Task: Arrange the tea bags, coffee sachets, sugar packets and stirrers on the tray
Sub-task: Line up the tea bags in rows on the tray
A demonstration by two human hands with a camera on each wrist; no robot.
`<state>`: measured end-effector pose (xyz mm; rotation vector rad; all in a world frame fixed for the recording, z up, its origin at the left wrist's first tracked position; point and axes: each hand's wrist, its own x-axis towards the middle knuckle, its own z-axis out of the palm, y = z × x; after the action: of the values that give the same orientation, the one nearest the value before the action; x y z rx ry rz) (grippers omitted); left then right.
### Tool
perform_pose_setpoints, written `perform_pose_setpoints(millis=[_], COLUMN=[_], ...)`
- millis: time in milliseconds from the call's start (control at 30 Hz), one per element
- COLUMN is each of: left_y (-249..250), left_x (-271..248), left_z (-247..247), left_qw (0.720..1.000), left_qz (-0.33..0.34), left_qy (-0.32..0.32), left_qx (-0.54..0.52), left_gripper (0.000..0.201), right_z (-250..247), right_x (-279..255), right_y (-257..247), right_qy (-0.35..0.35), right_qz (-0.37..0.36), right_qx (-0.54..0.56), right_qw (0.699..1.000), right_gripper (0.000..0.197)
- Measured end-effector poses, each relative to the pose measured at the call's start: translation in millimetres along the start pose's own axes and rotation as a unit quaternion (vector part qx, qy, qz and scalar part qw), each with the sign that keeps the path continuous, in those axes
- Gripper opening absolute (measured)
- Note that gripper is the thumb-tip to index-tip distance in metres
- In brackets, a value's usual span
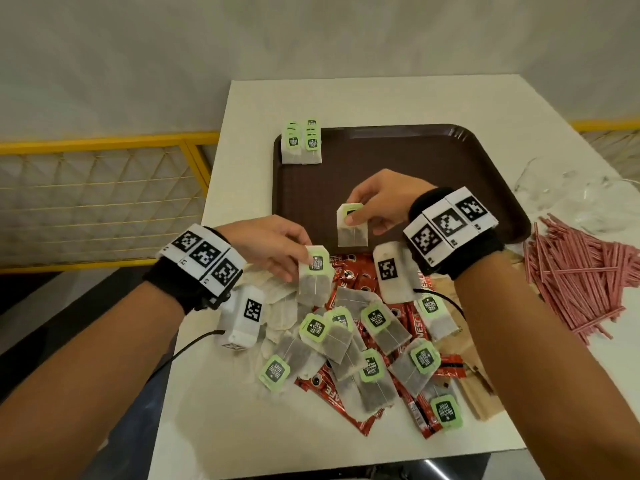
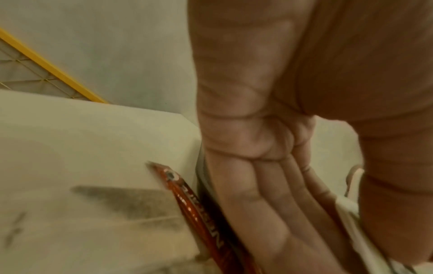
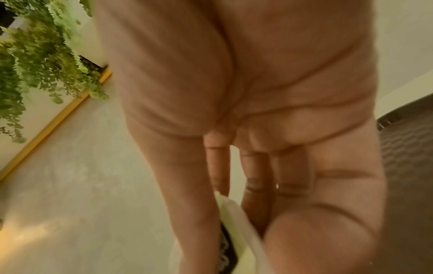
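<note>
Your desk (image 1: 346, 102) holds a brown tray (image 1: 415, 157) with only 2 short rows of tea bags (image 1: 301, 143) in its far left corner. Most tea bags, the red coffee sachets (image 1: 349, 275) and the stirrers (image 1: 575, 271) wait on the desk; sugar packets aren't clearly identifiable. Your right hand (image 1: 384, 199) pinches 1 tea bag (image 1: 351, 225) above the tray's near edge; your left hand (image 1: 273, 244) pinches another (image 1: 313, 275) over the pile.

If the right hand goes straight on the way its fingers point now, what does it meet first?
Probably nothing soon: the right hand, pinching a tea bag, points left across bare tray. The tea bag rows lie farther back; depth is unclear.
</note>
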<state>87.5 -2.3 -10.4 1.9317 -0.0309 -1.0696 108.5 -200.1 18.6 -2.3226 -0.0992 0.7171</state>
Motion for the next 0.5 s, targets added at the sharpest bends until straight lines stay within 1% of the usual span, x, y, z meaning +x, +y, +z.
perform_pose_setpoints(millis=[67,200,333,367,467,500], left_y=[-4,-2,-2,-3,-7,-9], left_x=[5,6,2,1,-2,-3], left_z=[3,0,-8,-10,-13,-14], left_qw=[1.000,0.999,0.996,0.995,0.989,0.987], left_qz=[0.000,0.039,0.051,0.053,0.069,0.075], left_qy=[-0.009,0.025,0.039,0.045,0.060,0.062], left_qx=[0.000,0.009,-0.064,-0.073,-0.113,-0.125], left_gripper=[0.005,0.011,0.009,0.009,0.010,0.011], right_z=[1,6,10,10,12,14], right_x=[3,6,8,8,8,7], right_y=[0,2,1,1,7,8], right_qy=[-0.007,-0.034,-0.076,-0.085,-0.108,-0.122], right_qz=[0.000,-0.010,-0.025,-0.030,-0.044,-0.052], right_qx=[0.003,0.043,0.096,0.102,0.115,0.126], right_qw=[1.000,0.998,0.992,0.991,0.986,0.983], right_gripper=[0.011,0.009,0.009,0.010,0.025,0.026])
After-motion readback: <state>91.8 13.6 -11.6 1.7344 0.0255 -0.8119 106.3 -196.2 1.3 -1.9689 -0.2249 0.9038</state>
